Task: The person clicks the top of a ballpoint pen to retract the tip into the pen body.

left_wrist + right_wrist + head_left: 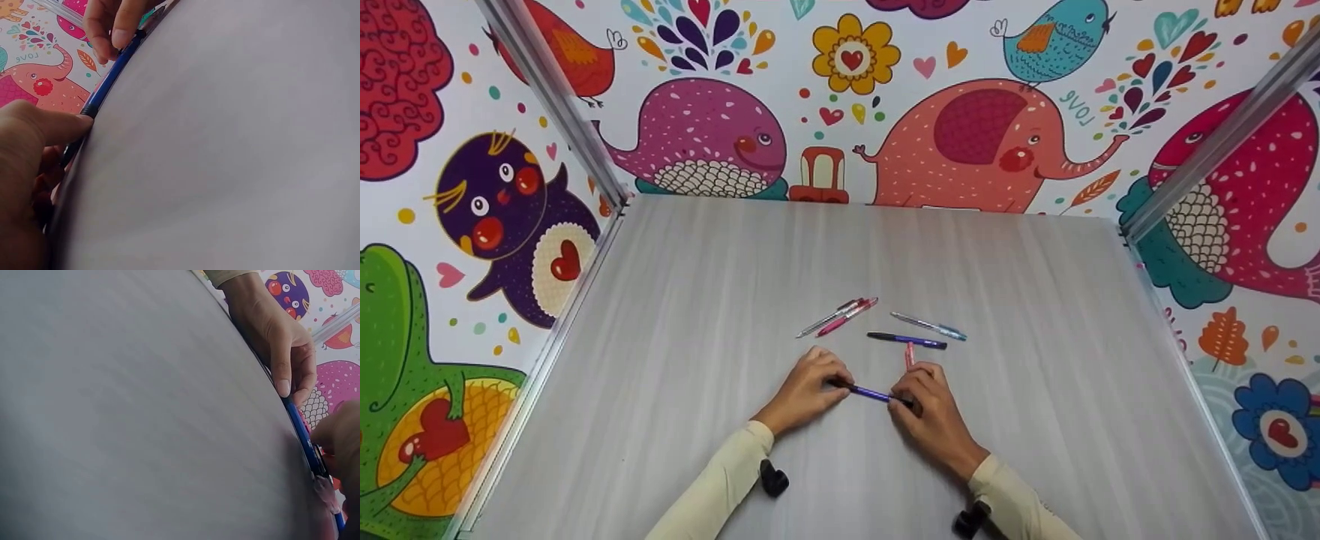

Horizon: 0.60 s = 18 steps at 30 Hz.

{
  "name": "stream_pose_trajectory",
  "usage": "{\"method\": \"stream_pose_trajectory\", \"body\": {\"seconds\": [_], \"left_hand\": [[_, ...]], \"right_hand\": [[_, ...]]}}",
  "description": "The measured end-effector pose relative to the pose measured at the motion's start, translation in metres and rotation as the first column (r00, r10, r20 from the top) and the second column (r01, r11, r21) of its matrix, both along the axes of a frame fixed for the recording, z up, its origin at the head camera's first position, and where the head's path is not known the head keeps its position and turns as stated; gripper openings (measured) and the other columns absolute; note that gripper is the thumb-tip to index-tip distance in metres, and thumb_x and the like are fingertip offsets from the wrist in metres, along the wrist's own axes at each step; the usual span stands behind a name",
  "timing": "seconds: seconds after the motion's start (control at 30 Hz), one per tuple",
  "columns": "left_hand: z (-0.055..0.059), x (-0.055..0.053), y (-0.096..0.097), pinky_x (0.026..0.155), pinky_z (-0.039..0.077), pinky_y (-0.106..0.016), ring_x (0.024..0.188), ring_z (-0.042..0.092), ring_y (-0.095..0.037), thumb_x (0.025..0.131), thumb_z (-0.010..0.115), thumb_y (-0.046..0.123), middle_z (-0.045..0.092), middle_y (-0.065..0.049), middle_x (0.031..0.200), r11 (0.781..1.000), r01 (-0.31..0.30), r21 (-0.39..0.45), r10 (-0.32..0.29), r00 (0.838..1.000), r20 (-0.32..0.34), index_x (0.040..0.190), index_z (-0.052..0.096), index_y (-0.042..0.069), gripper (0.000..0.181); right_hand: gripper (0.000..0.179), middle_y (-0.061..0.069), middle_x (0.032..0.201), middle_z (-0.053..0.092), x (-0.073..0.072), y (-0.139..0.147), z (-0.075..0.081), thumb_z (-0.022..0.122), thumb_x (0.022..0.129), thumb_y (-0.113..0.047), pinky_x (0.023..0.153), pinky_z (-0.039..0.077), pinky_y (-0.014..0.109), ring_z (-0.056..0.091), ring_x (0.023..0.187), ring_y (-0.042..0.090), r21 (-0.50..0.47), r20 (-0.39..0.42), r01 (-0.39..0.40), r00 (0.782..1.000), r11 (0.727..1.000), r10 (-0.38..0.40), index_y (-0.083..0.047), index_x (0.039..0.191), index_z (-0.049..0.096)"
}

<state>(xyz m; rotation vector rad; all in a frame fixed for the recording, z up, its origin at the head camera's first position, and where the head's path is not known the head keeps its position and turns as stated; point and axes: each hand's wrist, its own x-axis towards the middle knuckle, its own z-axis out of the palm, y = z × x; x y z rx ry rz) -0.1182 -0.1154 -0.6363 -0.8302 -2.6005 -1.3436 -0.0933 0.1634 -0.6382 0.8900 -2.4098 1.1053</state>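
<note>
Pinching a blue pen [872,394], fingers of the left hand [808,384] hold one end and those of the right hand [936,415] the other, the pen lying sideways between.

Grey table [697,262], pink pen [847,317], blue pen [907,340], clear pens [825,320]

Grey table [735,270], cartoon-animal walls [907,97], metal corner strips [559,105]; printed red shape [819,193], perhaps car.
</note>
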Motion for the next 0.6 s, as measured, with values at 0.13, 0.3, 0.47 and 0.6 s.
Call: {"method": "stream_pose_trajectory", "body": {"seconds": [0.13, 0.3, 0.47, 0.6], "left_hand": [[0.002, 0.002, 0.001, 0.098, 0.052, -0.039, 0.111, 0.059, -0.02, 0.091, 0.089, 0.004, 0.075, 0.001, 0.11, 1.0, -0.021, 0.02, 0.021, 1.0, 0.01, 0.107, 0.082, 0.01, 0.019], [0.01, 0.009, 0.008, 0.096, 0.053, -0.041, 0.111, 0.061, -0.023, 0.092, 0.086, 0.0, 0.074, -0.004, 0.111, 0.995, -0.088, 0.047, 0.09, 0.995, -0.047, 0.111, 0.08, 0.004, 0.02], [0.018, 0.017, 0.025, 0.097, 0.055, -0.042, 0.113, 0.061, -0.024, 0.094, 0.085, 0.002, 0.074, -0.005, 0.112, 0.987, -0.157, 0.038, 0.16, 0.98, -0.117, 0.111, 0.079, 0.003, 0.019], [0.021, 0.024, 0.043, 0.1, 0.054, -0.042, 0.115, 0.06, -0.025, 0.094, 0.087, 0.006, 0.074, -0.004, 0.112, 0.984, -0.178, 0.019, 0.179, 0.972, -0.155, 0.112, 0.079, 0.004, 0.02]], "right_hand": [[0.025, -0.001, 0.111, 0.072, -0.001, 0.002, 0.004, 0.089, 0.088, 0.005, 0.11, 0.041, 0.023, 0.058, 0.123, 0.031, -0.023, 0.034, 0.024, 0.999, 0.999, -0.023, -0.007, 0.106, 0.077], [0.026, 0.0, 0.111, 0.073, -0.004, 0.008, 0.009, 0.087, 0.087, 0.01, 0.11, 0.039, 0.018, 0.057, 0.121, 0.03, -0.095, 0.094, 0.07, 0.994, 0.993, -0.061, -0.004, 0.106, 0.077], [0.024, 0.002, 0.109, 0.074, -0.009, 0.017, 0.011, 0.085, 0.088, 0.011, 0.11, 0.037, 0.019, 0.057, 0.121, 0.029, -0.114, 0.11, 0.099, 0.99, 0.989, -0.086, -0.004, 0.106, 0.078], [0.023, 0.003, 0.11, 0.074, -0.013, 0.024, 0.012, 0.085, 0.089, 0.01, 0.111, 0.036, 0.017, 0.056, 0.122, 0.029, -0.097, 0.12, 0.123, 0.987, 0.988, -0.111, -0.004, 0.106, 0.078]]}}
